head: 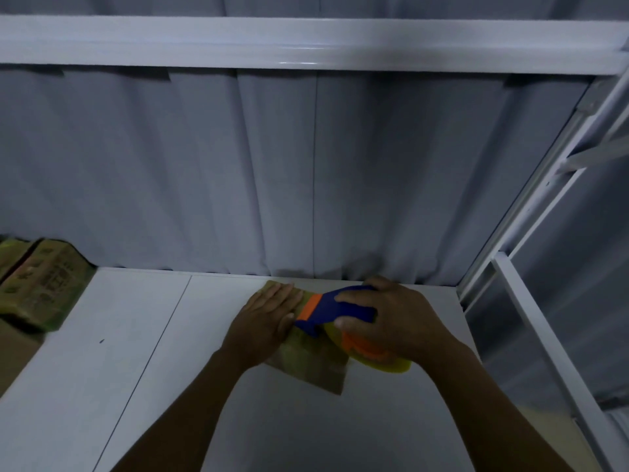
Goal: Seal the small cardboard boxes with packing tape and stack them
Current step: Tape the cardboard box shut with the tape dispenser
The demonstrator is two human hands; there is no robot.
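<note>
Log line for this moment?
phase: taping | left hand: flat on small brown cardboard box | right hand: grips blue-and-orange plastic tape dispenser

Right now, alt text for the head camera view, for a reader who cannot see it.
A person's left hand presses flat on a small cardboard box on a white table, while the right hand grips a blue and orange tape dispenser on it. At the far left sit other boxes.

Two bare forearms (190,403), uncovered as far as visible; left grip (265,318) and right grip (391,318) likewise bare.
</note>
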